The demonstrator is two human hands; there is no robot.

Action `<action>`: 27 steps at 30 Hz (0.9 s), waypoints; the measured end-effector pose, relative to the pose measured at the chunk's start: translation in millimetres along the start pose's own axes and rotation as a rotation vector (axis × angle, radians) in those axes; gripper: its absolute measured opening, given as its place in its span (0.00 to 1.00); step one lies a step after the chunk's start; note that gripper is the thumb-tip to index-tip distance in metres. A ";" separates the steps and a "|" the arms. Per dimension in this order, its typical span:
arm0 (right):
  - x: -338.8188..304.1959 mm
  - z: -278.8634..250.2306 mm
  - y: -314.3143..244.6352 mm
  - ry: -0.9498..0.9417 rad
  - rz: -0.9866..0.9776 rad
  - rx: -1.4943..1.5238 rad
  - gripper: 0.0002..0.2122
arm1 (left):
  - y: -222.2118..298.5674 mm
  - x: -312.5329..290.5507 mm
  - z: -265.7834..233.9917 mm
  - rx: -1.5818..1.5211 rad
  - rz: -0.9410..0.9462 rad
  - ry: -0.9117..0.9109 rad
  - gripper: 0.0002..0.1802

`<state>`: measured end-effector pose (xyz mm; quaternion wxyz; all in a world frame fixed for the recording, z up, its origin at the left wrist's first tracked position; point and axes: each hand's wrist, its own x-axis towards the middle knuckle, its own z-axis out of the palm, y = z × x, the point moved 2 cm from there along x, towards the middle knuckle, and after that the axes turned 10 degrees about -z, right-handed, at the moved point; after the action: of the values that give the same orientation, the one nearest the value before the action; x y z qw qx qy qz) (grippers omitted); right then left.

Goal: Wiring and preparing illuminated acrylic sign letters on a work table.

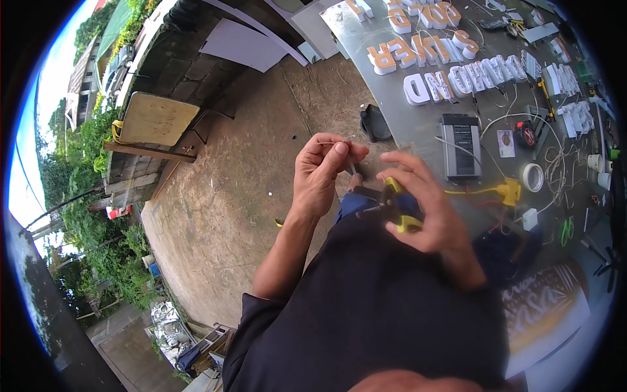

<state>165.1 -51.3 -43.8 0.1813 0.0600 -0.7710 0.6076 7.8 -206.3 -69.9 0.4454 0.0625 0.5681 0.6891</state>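
So the left hand [320,173] has a thin wire [353,168] pinched in its fingers, tail dropping toward the near side, while the yellow-handled wire strippers [390,208] sit just right and nearer, right hand [431,209] fingers loosely around the handles.

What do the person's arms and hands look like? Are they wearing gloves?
No gloves! The left hand and right hand are both bare, and no watch shows on either wrist. The forearms are bare too. A plain black sleeve ends near the left elbow, matching the black top.
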 end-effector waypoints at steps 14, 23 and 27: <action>2.3 -4.4 -1.1 -0.067 -0.049 0.139 0.36 | -11.4 -27.9 29.7 0.116 -0.048 -0.074 0.07; -15.9 7.6 17.6 0.144 0.186 0.876 0.36 | 6.4 -41.7 30.8 0.344 -0.019 0.020 0.09; -19.0 1.6 16.1 0.279 0.219 0.757 0.35 | 5.8 -47.1 22.2 0.336 0.059 0.037 0.08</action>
<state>177.4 -51.2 -65.6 0.1834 -0.0426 -0.4632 0.8660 45.8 -222.2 -37.5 0.3979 0.1401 0.6814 0.5981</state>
